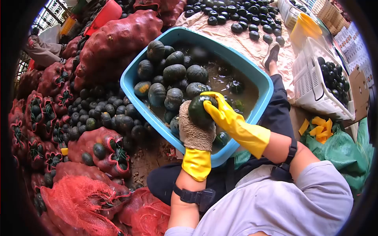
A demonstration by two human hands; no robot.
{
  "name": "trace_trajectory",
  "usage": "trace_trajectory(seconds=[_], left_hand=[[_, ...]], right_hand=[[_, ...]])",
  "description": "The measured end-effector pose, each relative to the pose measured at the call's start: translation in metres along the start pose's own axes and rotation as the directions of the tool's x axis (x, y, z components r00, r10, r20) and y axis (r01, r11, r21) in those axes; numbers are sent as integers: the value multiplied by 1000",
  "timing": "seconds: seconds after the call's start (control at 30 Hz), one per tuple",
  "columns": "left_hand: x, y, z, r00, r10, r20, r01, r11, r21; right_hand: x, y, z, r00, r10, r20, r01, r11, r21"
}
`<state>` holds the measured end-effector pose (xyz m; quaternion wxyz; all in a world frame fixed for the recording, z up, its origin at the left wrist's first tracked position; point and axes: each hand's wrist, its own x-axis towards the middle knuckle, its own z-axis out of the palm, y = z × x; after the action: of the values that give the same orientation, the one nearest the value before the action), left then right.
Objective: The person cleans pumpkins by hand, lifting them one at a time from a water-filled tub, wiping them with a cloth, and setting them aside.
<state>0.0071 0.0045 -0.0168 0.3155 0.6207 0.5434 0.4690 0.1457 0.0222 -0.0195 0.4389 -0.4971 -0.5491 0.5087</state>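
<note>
Holding a squash [199, 113] over the near side of the blue tub [267, 92], I grip it between both hands. My right hand [224, 114], in a yellow glove, curls its fingers over the top and right side. My left hand [195, 135] wears a brown mitt over its glove and supports the lower left; the mitt hides its fingers. More squashes [174, 73] crowd the tub's left half, beside murky water [220, 76]. Red sacks [118, 43] lie to the left, a white crate [315, 92] to the right.
</note>
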Motion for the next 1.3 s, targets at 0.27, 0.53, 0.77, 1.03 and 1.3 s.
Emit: trace_trajectory(seconds=[0.27, 0.53, 0.77, 1.03, 1.3], left_hand=[[-2, -28, 31, 995, 103, -6, -90, 894, 440], [11, -5, -3, 972, -98, 212, -62, 767, 638], [22, -15, 4, 904, -417, 97, 422, 905, -47], [-1, -50, 13, 742, -516, 427, 546, 97, -832], [13, -36, 21, 764, -231, 603, -109, 874, 473]], right_hand=[[-12, 65, 22, 955, -210, -211, 157, 957, -242], [-25, 22, -23, 745, 542, 389, -628, 375, 681], [-18, 38, -49, 744, 208, 635, -666, 302, 682], [-22, 41, -94, 859, 186, 477, -512, 324, 796], [36, -6, -339, 774, 2, -633, 486, 640, 596]])
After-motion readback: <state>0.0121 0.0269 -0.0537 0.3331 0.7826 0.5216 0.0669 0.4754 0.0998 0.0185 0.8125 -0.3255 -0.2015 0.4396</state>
